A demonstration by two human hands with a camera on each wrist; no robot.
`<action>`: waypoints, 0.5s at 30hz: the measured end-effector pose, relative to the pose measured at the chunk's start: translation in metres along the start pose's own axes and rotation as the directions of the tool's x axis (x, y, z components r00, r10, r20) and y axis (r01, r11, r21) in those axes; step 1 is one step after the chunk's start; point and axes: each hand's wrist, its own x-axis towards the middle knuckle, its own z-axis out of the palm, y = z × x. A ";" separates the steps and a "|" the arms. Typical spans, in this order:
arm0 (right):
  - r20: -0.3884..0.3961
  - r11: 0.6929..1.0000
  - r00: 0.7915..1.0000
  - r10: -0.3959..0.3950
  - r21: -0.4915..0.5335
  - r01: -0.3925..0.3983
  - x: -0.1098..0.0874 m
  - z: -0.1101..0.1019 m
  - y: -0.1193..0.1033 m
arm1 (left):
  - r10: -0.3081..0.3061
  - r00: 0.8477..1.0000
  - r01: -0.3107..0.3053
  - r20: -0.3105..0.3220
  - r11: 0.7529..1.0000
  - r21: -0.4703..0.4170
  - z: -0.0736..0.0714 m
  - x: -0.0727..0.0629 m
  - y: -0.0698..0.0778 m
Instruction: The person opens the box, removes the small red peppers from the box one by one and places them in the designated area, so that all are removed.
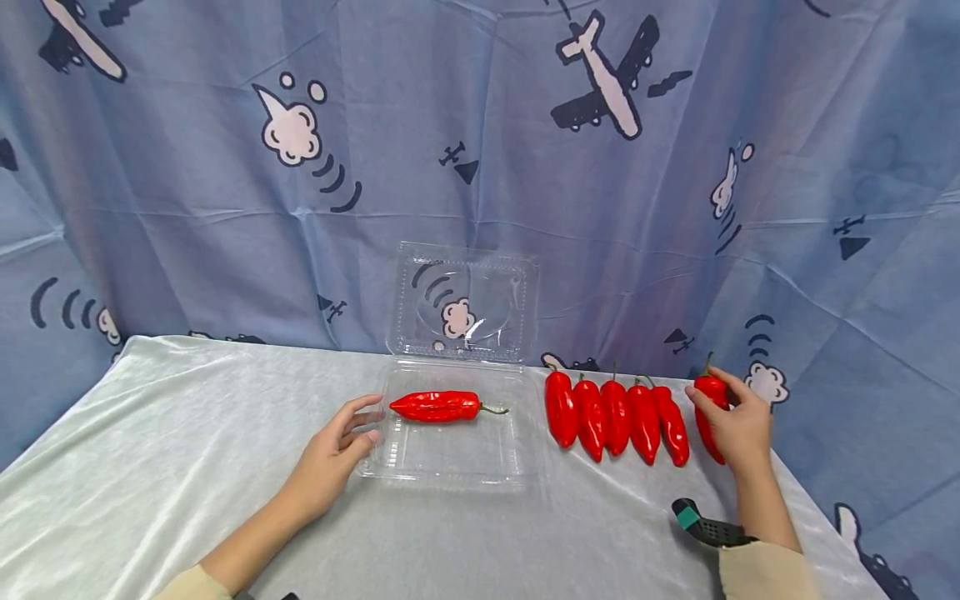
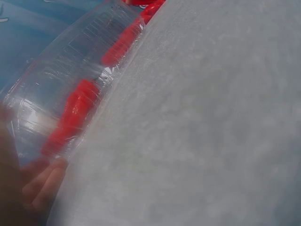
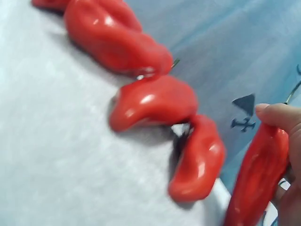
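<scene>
In my right hand I hold a red chili pepper near its stem end, between thumb and fingers, at the right end of a row. The right wrist view shows this pepper hanging tip down, apart from the others. My left hand rests at the left edge of a clear plastic clamshell box, its fingers loosely bent and touching the side. One red pepper lies crosswise inside the box, stem to the right. The box's lid stands raised at the back.
Several red peppers lie side by side to the right of the box, stems toward the back. A pale cloth covers the table. Behind it hangs a blue curtain with airplane prints.
</scene>
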 end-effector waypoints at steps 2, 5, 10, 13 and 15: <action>0.020 1.000 1.000 0.015 0.003 -0.015 0.001 0.003 0.005 | -0.005 1.000 0.005 -0.001 1.000 -0.003 0.000 0.000 0.000; 0.026 1.000 0.999 0.029 0.005 -0.029 0.003 0.008 0.012 | -0.011 1.000 0.011 0.001 1.000 -0.011 -0.001 0.000 0.001; 0.021 0.999 0.999 0.037 0.005 -0.038 0.005 0.011 0.019 | 0.008 1.000 -0.008 0.007 1.000 -0.013 0.000 -0.001 0.002; 0.029 0.999 0.999 0.045 0.000 -0.046 0.008 0.013 0.023 | 0.019 1.000 -0.019 0.005 1.000 -0.006 0.000 -0.001 0.002; 0.033 0.998 0.998 0.061 -0.002 -0.061 0.010 0.014 0.026 | 0.019 1.000 -0.019 0.003 1.000 -0.003 0.000 -0.001 0.002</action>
